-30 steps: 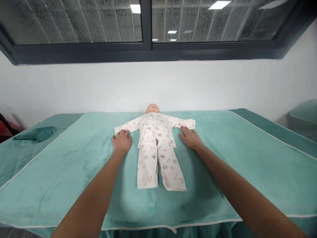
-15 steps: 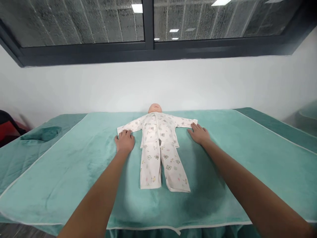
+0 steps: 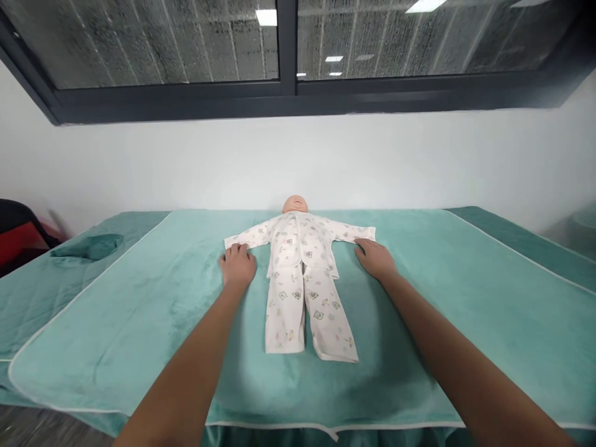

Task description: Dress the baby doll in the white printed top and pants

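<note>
A baby doll (image 3: 295,204) in white printed pyjamas (image 3: 302,273) lies on its back on a teal towel (image 3: 139,310), arms spread, feet towards me. My left hand (image 3: 238,266) rests flat on the towel just below the end of the doll's left-side sleeve, fingertips touching the cuff. Over on the other side, my right hand (image 3: 375,257) lies flat by the right-side sleeve end, fingers stretched towards the cuff. Neither hand holds anything.
The towel covers a table with a darker green cover (image 3: 28,292) beneath. A crumpled green cloth (image 3: 88,246) lies at the far left. A white wall and a dark window frame (image 3: 288,99) stand behind. A red and black object (image 3: 18,233) sits at the left edge.
My right hand has slid outward along the sleeve to its end. The left hand stays by the other cuff. The view has shifted slightly.
</note>
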The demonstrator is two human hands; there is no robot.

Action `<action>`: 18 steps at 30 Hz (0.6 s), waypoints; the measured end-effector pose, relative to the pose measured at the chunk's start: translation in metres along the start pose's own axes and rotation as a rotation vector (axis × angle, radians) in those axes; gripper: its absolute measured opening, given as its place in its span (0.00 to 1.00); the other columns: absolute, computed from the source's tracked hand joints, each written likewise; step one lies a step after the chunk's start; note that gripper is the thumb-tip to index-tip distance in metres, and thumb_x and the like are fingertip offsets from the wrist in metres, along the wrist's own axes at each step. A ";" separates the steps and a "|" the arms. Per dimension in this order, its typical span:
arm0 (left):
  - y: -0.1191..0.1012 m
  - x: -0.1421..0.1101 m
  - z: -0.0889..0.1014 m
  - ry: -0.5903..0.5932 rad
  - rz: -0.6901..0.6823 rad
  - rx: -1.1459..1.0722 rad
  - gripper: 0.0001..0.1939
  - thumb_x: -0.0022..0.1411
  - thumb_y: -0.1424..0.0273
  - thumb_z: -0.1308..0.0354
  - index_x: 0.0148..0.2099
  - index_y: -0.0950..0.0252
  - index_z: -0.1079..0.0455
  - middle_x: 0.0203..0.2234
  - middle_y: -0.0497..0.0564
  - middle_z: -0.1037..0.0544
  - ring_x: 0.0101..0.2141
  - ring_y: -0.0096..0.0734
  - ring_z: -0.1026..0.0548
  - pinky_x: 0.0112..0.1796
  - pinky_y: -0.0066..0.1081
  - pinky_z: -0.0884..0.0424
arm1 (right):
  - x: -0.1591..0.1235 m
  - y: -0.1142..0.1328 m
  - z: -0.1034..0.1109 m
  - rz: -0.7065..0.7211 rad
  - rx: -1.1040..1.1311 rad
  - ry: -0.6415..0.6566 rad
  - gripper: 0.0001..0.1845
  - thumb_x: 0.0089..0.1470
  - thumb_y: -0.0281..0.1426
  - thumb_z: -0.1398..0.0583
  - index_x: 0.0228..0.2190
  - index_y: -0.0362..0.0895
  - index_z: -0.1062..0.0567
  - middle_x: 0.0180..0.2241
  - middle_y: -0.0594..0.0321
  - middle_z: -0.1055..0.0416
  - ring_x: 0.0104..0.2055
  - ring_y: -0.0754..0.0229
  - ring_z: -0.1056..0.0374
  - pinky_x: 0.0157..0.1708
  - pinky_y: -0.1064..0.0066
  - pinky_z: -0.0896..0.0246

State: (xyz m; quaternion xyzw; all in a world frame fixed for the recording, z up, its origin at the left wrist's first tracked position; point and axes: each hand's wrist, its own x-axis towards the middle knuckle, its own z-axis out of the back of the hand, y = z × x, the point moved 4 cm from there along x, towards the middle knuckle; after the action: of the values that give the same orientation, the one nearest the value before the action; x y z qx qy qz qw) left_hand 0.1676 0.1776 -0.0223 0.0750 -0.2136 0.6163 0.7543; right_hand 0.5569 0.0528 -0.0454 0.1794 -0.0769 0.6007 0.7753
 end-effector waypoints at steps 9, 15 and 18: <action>-0.002 0.001 0.000 -0.011 0.010 0.063 0.17 0.64 0.68 0.56 0.49 0.64 0.30 0.47 0.60 0.28 0.49 0.49 0.33 0.48 0.47 0.38 | 0.000 -0.003 0.000 -0.032 0.016 0.010 0.23 0.63 0.36 0.54 0.55 0.47 0.31 0.59 0.59 0.35 0.60 0.53 0.40 0.56 0.59 0.44; -0.011 0.002 0.002 -0.062 -0.157 0.147 0.17 0.64 0.72 0.57 0.49 0.70 0.31 0.48 0.65 0.29 0.51 0.53 0.35 0.51 0.50 0.43 | -0.001 0.000 0.001 -0.028 0.001 0.013 0.22 0.63 0.35 0.54 0.54 0.46 0.31 0.59 0.58 0.35 0.59 0.52 0.39 0.55 0.58 0.44; -0.018 0.010 -0.001 -0.035 -0.321 0.172 0.17 0.64 0.75 0.58 0.51 0.68 0.32 0.49 0.63 0.29 0.51 0.49 0.35 0.53 0.48 0.44 | -0.001 0.001 0.001 -0.027 -0.015 0.017 0.22 0.63 0.34 0.54 0.54 0.46 0.31 0.58 0.57 0.35 0.58 0.51 0.39 0.55 0.57 0.44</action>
State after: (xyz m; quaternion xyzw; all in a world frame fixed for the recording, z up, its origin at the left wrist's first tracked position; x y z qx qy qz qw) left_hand 0.1871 0.1828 -0.0162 0.1831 -0.1587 0.5027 0.8298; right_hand 0.5555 0.0518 -0.0451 0.1697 -0.0723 0.5910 0.7853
